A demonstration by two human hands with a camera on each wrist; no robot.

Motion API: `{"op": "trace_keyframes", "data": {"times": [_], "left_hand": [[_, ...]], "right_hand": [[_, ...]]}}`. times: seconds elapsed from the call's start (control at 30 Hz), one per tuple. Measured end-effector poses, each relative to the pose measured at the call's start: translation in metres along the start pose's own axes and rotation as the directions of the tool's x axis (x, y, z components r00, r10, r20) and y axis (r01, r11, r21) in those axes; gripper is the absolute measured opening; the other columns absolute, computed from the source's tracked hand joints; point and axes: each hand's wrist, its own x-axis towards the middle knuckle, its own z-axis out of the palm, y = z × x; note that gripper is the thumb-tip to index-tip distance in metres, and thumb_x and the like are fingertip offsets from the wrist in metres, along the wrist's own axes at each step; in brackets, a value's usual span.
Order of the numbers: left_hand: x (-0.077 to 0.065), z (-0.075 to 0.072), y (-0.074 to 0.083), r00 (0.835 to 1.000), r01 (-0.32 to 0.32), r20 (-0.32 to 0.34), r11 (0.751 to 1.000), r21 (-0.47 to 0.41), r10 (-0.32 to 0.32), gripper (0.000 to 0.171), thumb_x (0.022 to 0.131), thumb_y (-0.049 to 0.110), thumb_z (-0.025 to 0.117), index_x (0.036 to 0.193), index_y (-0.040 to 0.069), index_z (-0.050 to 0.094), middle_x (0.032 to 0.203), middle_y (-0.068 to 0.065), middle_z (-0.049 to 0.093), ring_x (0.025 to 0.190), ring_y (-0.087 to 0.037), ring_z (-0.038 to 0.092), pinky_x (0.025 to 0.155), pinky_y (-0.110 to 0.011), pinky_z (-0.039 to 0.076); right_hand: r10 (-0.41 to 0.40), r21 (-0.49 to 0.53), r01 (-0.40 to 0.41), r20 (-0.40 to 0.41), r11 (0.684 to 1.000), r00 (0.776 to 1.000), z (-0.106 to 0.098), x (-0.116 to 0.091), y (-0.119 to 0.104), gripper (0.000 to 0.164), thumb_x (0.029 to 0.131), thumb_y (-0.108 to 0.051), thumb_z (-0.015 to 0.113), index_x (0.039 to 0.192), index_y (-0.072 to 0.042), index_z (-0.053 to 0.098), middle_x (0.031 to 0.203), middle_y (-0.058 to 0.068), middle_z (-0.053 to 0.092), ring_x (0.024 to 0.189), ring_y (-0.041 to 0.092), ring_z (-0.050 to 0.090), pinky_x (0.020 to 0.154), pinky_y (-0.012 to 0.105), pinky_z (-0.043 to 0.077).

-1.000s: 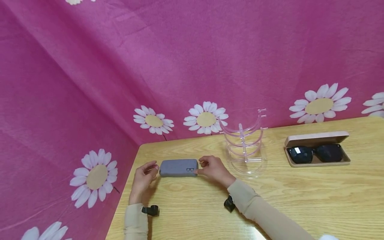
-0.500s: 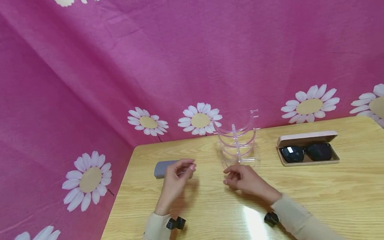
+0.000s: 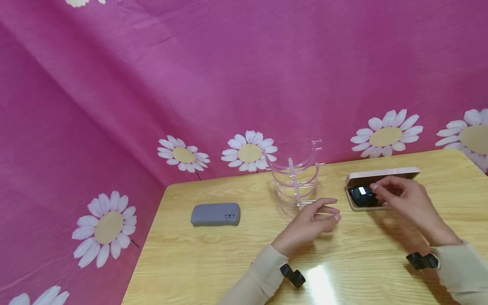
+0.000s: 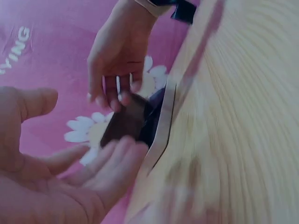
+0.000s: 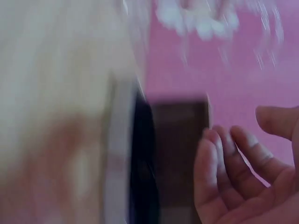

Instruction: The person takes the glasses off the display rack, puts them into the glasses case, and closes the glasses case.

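Note:
An eyeglass case [image 3: 360, 208] lies with its lid raised at the right of the table, and dark sunglasses [image 3: 359, 198] rest inside it. My right hand [image 3: 409, 203] hovers over this case, its thumb and fingers apart and bent loosely, covering the right lens in the head view. Nothing sits between the thumb and fingers of that hand [image 5: 247, 177] in the right wrist view. To the left of the case, my left hand [image 3: 310, 222] reaches across the table with relaxed fingers and holds nothing. Its palm [image 4: 51, 196] shows in the left wrist view.
A clear plastic display stand [image 3: 293, 182] with curved arms stands behind my left hand. The closed grey eyeglass case [image 3: 215, 214] lies at the left on the wooden table [image 3: 183, 262]. A pink flowered cloth [image 3: 228, 76] hangs behind and along the left side.
Both hands have left the closed grey case and moved right. The right hand is now over the case with the sunglasses; the left is in front of the stand.

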Motion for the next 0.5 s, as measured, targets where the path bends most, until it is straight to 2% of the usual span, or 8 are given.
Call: {"op": "trace_keyframes", "data": {"times": [0.07, 0.13, 0.2, 0.27, 0.33, 0.43, 0.5], "left_hand": [[0.015, 0.009, -0.002, 0.998, 0.037, -0.045, 0.997, -0.075, -0.040, 0.050, 0.104, 0.022, 0.064, 0.151, 0.015, 0.051, 0.135, -0.009, 0.067, 0.120, -0.025, 0.070, 0.092, -0.032, 0.062], [0.028, 0.015, -0.003, 0.993, 0.051, -0.099, 0.990, -0.134, -0.065, 0.051, 0.103, 0.021, 0.064, 0.152, 0.013, 0.050, 0.134, -0.007, 0.065, 0.121, -0.028, 0.068, 0.096, -0.039, 0.062], [0.040, 0.019, -0.005, 0.985, 0.052, -0.152, 0.984, -0.168, -0.078, 0.052, 0.103, 0.020, 0.065, 0.151, 0.010, 0.050, 0.130, -0.006, 0.065, 0.121, -0.028, 0.068, 0.098, -0.043, 0.061], [0.050, 0.022, -0.007, 0.979, 0.053, -0.183, 0.979, -0.199, -0.090, 0.051, 0.102, 0.019, 0.066, 0.150, 0.008, 0.051, 0.127, -0.006, 0.065, 0.121, -0.028, 0.068, 0.099, -0.046, 0.060], [0.059, 0.025, -0.009, 0.976, 0.054, -0.196, 0.977, -0.207, -0.096, 0.051, 0.102, 0.019, 0.066, 0.150, 0.007, 0.051, 0.125, -0.007, 0.066, 0.120, -0.028, 0.068, 0.099, -0.047, 0.061], [0.071, 0.029, -0.011, 0.975, 0.073, -0.192, 0.978, -0.198, -0.111, 0.053, 0.103, 0.023, 0.065, 0.152, 0.010, 0.051, 0.127, -0.009, 0.067, 0.117, -0.028, 0.069, 0.094, -0.044, 0.062], [0.077, 0.031, -0.012, 0.971, 0.094, -0.198, 0.977, -0.189, -0.132, 0.052, 0.103, 0.027, 0.065, 0.152, 0.015, 0.052, 0.128, -0.008, 0.068, 0.111, -0.025, 0.070, 0.090, -0.043, 0.064]], "right_hand": [[0.047, -0.019, -0.050, -0.096, 0.999, 0.994, -0.019, 0.005, 0.010, 0.033, 0.103, -0.033, 0.067, 0.111, -0.001, 0.070, 0.076, -0.025, 0.066, 0.066, -0.004, 0.062, 0.057, 0.018, 0.053], [0.118, -0.034, -0.126, -0.169, 0.991, 0.978, -0.034, 0.008, 0.021, 0.039, 0.103, -0.039, 0.064, 0.112, -0.001, 0.067, 0.074, -0.033, 0.057, 0.063, -0.006, 0.058, 0.055, 0.018, 0.050], [0.188, -0.051, -0.204, -0.222, 0.978, 0.957, -0.047, 0.010, 0.033, 0.048, 0.104, -0.045, 0.060, 0.116, 0.001, 0.063, 0.075, -0.029, 0.053, 0.060, -0.006, 0.054, 0.053, 0.020, 0.046], [0.252, -0.048, -0.271, -0.241, 0.961, 0.937, -0.056, 0.011, 0.046, 0.055, 0.105, -0.048, 0.055, 0.121, 0.005, 0.058, 0.083, -0.020, 0.053, 0.060, -0.009, 0.051, 0.053, 0.019, 0.045], [0.295, 0.003, -0.300, -0.200, 0.954, 0.934, -0.062, 0.013, 0.058, 0.064, 0.107, -0.049, 0.049, 0.129, 0.012, 0.052, 0.087, -0.018, 0.054, 0.062, -0.011, 0.052, 0.053, 0.020, 0.049], [0.333, 0.091, -0.327, -0.064, 0.941, 0.941, -0.064, 0.019, 0.074, 0.076, 0.110, -0.051, 0.037, 0.145, 0.016, 0.040, 0.090, -0.025, 0.056, 0.069, -0.016, 0.054, 0.058, 0.018, 0.054], [0.339, 0.115, -0.339, 0.017, 0.934, 0.941, -0.062, 0.022, 0.082, 0.081, 0.111, -0.052, 0.030, 0.153, 0.017, 0.031, 0.091, -0.008, 0.072, 0.072, -0.018, 0.055, 0.060, 0.017, 0.054]]}}
